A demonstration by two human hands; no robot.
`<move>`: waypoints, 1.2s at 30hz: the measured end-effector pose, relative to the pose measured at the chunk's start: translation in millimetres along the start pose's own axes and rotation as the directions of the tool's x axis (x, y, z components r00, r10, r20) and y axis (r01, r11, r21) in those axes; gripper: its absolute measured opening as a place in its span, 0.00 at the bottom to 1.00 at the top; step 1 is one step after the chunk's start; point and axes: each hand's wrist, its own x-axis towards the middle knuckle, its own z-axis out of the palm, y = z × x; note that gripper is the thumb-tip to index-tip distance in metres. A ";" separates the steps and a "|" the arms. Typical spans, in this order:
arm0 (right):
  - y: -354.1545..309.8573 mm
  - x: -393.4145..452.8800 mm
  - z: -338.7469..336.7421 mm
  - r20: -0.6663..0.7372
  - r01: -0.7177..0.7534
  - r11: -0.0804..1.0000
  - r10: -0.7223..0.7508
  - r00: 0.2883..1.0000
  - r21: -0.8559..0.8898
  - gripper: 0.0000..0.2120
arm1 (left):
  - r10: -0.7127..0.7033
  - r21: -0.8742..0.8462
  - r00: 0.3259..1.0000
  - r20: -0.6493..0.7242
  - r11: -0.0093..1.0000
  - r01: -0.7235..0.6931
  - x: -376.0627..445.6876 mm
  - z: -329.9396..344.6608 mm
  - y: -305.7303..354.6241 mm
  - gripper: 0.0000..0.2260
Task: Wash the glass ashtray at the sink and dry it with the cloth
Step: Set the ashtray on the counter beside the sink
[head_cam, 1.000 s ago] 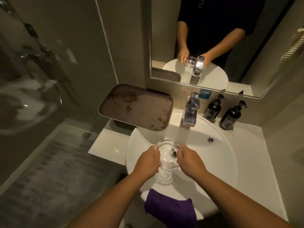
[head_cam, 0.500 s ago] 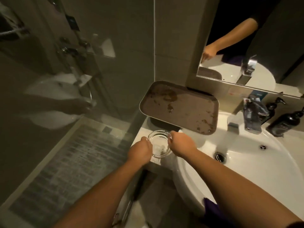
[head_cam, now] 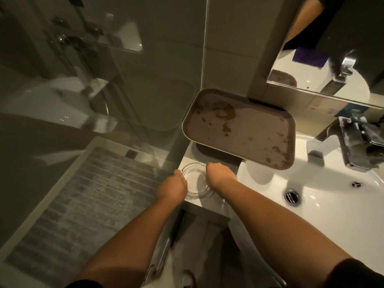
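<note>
The clear glass ashtray rests on the white counter ledge left of the basin. My left hand grips its left rim and my right hand grips its right rim. The white sink basin lies to the right, with its drain and the chrome tap above it. The purple cloth shows only as a reflection in the mirror; the cloth itself is out of view.
A wet brown tray leans over the counter and basin's back left. A glass shower partition stands to the left, with a grey floor mat below. The wall mirror hangs at upper right.
Both hands carried the ashtray from over the basin leftward and down onto the counter ledge. The view swung left, and the purple cloth left the frame.
</note>
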 end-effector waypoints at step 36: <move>254.6 -289.0 14.4 -0.205 -0.195 0.966 0.229 0.952 0.172 0.18 | 0.797 0.162 0.547 0.254 0.523 -0.837 -195.4 35.2 147.7 0.28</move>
